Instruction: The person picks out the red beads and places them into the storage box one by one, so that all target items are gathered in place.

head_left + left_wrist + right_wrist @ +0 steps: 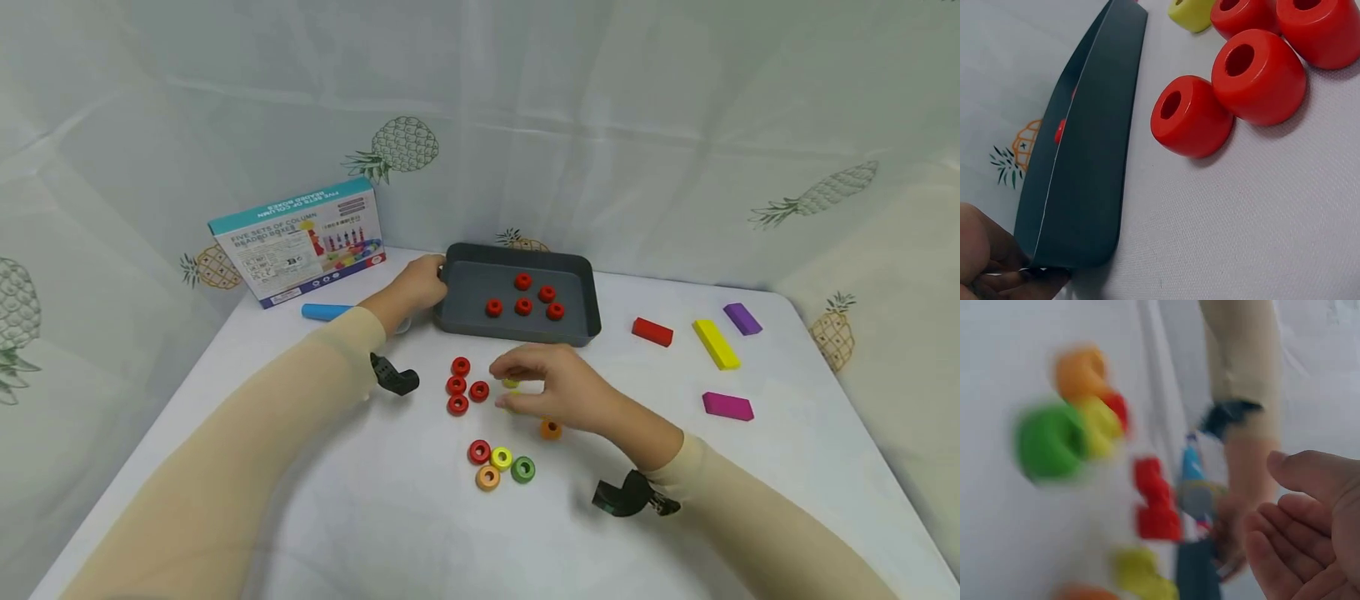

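Observation:
At the back of the table my left hand (420, 283) grips the left end of a dark grey tray (465, 275), its fingers at the tray's corner (1094, 250) in the left wrist view. Several red beads (523, 310) lie inside. My right hand (558, 383) hovers in front of the tray, thumb apart from curved fingers, holding nothing; its empty palm shows in the right wrist view. Yellow beads (512, 383) are partly hidden behind it, with an orange bead (549, 435) just below. Several red beads (1272, 94) stand on the table left of that hand.
Nearer me sits a cluster of a red, a yellow, an orange and a green bead (524, 478). Red, yellow (716, 344), purple and magenta blocks lie at right. A printed box (300, 242) stands back left, a blue handle (322, 312) before it, partly behind my left forearm.

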`<state>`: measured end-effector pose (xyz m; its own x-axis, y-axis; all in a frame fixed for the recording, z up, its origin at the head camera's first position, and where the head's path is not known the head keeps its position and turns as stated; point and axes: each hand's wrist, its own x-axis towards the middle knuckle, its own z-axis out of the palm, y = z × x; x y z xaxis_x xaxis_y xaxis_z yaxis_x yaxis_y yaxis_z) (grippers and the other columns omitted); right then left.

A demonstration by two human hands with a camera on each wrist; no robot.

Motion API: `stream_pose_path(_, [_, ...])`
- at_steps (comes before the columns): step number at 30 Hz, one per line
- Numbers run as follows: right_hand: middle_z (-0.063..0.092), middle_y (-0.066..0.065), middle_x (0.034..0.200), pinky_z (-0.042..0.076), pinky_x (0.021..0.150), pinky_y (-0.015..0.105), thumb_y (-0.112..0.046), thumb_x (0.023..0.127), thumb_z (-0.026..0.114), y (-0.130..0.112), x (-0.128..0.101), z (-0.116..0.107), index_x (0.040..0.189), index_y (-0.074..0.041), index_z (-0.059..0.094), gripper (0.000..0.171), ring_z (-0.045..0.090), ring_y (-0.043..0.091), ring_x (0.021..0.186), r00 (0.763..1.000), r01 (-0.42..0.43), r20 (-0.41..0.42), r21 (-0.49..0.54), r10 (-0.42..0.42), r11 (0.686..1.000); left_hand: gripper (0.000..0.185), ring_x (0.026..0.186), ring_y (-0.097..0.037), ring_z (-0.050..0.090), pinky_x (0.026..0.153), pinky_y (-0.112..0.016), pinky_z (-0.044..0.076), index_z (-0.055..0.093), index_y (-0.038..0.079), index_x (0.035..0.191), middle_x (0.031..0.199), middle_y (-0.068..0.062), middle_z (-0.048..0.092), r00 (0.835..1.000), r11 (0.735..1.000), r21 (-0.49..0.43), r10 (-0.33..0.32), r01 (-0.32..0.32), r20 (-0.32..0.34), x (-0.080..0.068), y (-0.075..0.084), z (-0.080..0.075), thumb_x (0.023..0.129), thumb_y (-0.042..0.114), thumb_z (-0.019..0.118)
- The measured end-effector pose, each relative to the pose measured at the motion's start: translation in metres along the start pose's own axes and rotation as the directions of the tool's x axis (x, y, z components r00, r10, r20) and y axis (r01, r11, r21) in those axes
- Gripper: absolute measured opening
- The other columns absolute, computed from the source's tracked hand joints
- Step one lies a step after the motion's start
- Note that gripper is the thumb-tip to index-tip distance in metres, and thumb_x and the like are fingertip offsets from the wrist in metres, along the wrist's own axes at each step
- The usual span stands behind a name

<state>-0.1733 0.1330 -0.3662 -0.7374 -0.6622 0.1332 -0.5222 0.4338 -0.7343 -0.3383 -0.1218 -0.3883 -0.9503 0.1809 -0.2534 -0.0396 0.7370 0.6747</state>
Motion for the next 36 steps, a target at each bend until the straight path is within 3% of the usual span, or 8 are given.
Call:
stream_pose_path(6, [0.074, 0.0, 0.113, 0.055, 0.093, 0.027, -0.023, 0.087, 0.081, 0.004, -0.02, 0.04, 0.117, -0.009, 0.073, 0.034, 0.069, 0.014, 0.105, 0.994, 0.063, 0.095, -0.081, -0.055, 0.995, 0.068, 0.135, -0.028, 0.047, 0.117, -0.05, 0.036, 0.032, 0.005, 0.158, 0.155, -0.016, 0.045, 1.0, 1.0, 0.0, -0.02, 0.02, -0.001, 0.004, -0.002, 0.001, 0.093, 0.003, 0.052])
stream_pose_path(13, [0.073, -0.004, 0.112, 0.053, 0.094, 0.027, -0.021, 0.087, 0.08, 0.004, -0.023, 0.061, 0.115, -0.011, 0.074, 0.03, 0.066, 0.005, 0.103, 0.99, 0.092, 0.12, -0.152, -0.074, 0.984, 0.067, 0.137, -0.029, 0.046, 0.117, -0.05, 0.036, 0.032, 0.006, 0.158, 0.155, -0.015, 0.045, 1.0, 0.999, -0.008, -0.031, 0.031, 0.0, 0.001, -0.001, 0.001, 0.094, 0.003, 0.051])
stream_pose_path(18, [0.073, -0.005, 0.112, 0.053, 0.092, 0.024, -0.024, 0.089, 0.078, -0.001, -0.021, 0.066, 0.116, -0.012, 0.074, 0.03, 0.066, 0.004, 0.102, 0.99, 0.039, 0.14, -0.197, -0.012, 0.98, 0.067, 0.138, -0.029, 0.045, 0.117, -0.05, 0.036, 0.032, 0.006, 0.158, 0.156, -0.015, 0.044, 0.999, 0.999, -0.003, -0.032, 0.032, 0.004, -0.002, 0.001, 0.001, 0.094, 0.003, 0.051])
stream_pose_path(29, [0.072, -0.008, 0.113, 0.054, 0.094, 0.027, -0.029, 0.088, 0.078, -0.006, -0.016, 0.069, 0.118, -0.014, 0.074, 0.033, 0.064, 0.005, 0.106, 0.983, 0.007, 0.175, -0.354, 0.059, 0.935, 0.066, 0.132, -0.028, 0.05, 0.116, -0.05, 0.038, 0.033, 0.005, 0.157, 0.154, -0.016, 0.046, 1.0, 1.0, 0.013, -0.019, 0.019, 0.005, 0.0, 0.001, 0.0, 0.094, 0.004, 0.052])
stream_pose_path(36, [0.072, -0.009, 0.109, 0.054, 0.094, 0.029, -0.025, 0.088, 0.077, -0.008, -0.014, 0.062, 0.115, -0.015, 0.075, 0.028, 0.065, 0.005, 0.102, 0.989, 0.027, 0.146, -0.343, 0.025, 0.939, 0.066, 0.134, -0.029, 0.05, 0.116, -0.05, 0.038, 0.033, 0.005, 0.157, 0.153, -0.016, 0.047, 1.0, 1.0, 0.016, -0.014, 0.014, 0.002, -0.002, 0.001, 0.0, 0.093, 0.003, 0.051])
